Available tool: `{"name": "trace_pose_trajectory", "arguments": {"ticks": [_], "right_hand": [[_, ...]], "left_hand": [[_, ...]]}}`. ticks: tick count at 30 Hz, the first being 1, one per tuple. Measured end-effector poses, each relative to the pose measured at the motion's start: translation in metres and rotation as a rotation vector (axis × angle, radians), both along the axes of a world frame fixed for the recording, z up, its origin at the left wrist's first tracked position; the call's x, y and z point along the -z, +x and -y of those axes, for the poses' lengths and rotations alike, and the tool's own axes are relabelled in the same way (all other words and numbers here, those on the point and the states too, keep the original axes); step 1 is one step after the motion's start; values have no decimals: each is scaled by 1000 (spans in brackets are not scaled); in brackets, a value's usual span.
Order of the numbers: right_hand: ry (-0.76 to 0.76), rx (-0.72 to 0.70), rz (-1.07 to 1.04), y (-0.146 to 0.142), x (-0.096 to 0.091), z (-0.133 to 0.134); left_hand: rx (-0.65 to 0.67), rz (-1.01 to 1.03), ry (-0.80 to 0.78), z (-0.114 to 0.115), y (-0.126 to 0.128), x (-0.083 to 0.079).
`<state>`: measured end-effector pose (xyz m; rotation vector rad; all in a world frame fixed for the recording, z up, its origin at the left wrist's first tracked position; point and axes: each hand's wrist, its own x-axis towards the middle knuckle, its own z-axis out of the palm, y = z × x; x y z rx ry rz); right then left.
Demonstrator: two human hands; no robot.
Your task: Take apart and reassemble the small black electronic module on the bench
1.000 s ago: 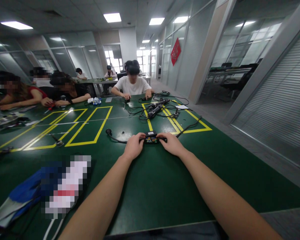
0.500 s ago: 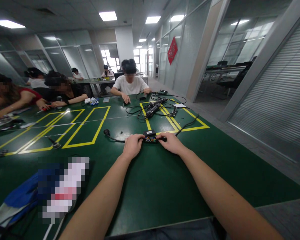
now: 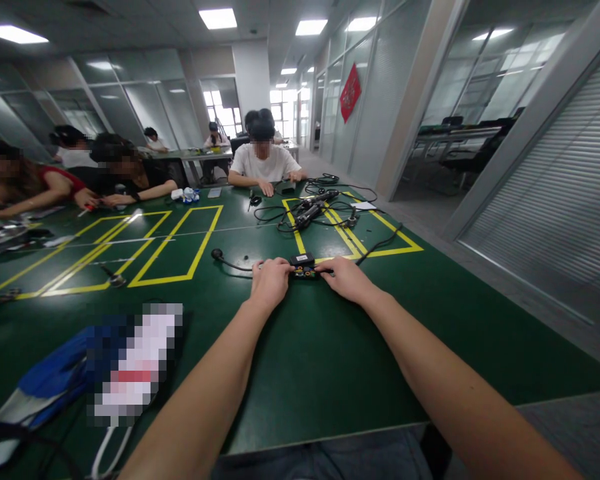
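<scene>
A small black box with coloured sockets on its near face sits on the green table. My left hand is curled against its left end, where a black cable leads away to the left. My right hand grips its right end, with the fingers pinched at a black plug or cable that runs off to the right. Both arms stretch straight out over the table.
Yellow taped rectangles mark the tabletop. A tangle of black cables and tools lies beyond the box. A blue and white bundle lies near left. Several people sit at the far and left sides; the table edge and aisle are at right.
The view shifted slightly; my hands stay on the box, with the left hand closing a little further over its left end. The person opposite moved their hands.
</scene>
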<state>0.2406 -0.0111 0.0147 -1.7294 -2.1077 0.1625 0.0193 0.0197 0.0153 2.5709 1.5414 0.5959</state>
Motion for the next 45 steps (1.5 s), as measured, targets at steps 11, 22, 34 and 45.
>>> {"name": "trace_pose_trajectory", "arguments": {"ticks": [11, 22, 34, 45], "right_hand": [[-20, 16, 320, -21, -20, 16], [-34, 63, 478, -59, -28, 29], [-23, 55, 401, -58, -29, 35], [30, 62, 343, -51, -26, 30]], "left_hand": [[-10, 29, 22, 7, 9, 1], [13, -67, 75, 14, 11, -1], [-18, -80, 55, 18, 14, -9], [-51, -84, 38, 17, 15, -6]]}}
